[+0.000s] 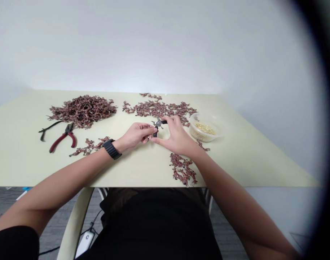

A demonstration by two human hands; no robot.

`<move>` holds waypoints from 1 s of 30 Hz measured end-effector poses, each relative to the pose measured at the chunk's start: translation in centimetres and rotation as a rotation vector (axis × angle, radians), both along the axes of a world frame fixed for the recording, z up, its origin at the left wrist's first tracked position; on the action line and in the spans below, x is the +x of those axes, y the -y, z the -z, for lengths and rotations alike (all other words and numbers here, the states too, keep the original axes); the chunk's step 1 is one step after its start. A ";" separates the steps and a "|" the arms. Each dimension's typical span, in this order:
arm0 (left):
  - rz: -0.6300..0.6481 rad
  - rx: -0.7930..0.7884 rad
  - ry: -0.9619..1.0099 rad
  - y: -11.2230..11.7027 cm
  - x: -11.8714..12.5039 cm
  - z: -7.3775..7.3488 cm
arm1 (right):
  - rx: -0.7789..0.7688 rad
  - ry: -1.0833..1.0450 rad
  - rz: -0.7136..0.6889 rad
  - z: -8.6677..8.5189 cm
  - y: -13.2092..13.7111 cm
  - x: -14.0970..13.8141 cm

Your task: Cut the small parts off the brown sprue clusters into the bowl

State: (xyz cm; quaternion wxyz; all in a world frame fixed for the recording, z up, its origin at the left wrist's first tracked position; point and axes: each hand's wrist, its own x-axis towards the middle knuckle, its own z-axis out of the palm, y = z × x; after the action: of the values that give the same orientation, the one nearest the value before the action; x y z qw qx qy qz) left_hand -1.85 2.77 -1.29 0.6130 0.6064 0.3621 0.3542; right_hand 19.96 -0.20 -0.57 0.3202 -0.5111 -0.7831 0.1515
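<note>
My left hand (137,135) is closed in a pinch over the table's middle. What lies between its fingertips is too small and covered to make out. Facing it, my right hand (178,139) grips small black-handled pliers (158,123), thumb on one handle and fingers on the other. The metal jaws point toward my left fingertips, and the handles are spread apart. Behind both hands lies a loose spread of small brown animal-like figures (154,108). Closer to me, beneath my right forearm, is another cluster of brown figures (182,169).
A big heap of brown figures (85,110) stands at the back left. Red-handled pliers (64,138) and a black-handled tool (49,128) lie before it. Several figures (89,146) lie near my watch (112,149). Right of my hands is a clear bowl (199,136) holding gold-coloured bits.
</note>
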 end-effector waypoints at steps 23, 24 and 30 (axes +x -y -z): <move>0.078 0.048 0.014 0.4 0.0 -0.7 | -0.051 0.072 -0.056 0.3 -0.2 0.0; 0.083 0.048 0.023 0.3 -0.1 -0.9 | -0.037 0.080 -0.030 0.2 -0.2 0.2; 0.071 0.096 -0.013 -0.6 -1.0 -1.2 | 0.075 0.136 0.104 0.2 -0.6 0.5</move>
State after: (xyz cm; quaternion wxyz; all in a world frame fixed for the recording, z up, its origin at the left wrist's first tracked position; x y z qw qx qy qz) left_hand -2.81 3.36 -0.06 0.5930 0.6498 0.3271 0.3452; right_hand 20.47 0.43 -0.72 0.2927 -0.5480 -0.7805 0.0701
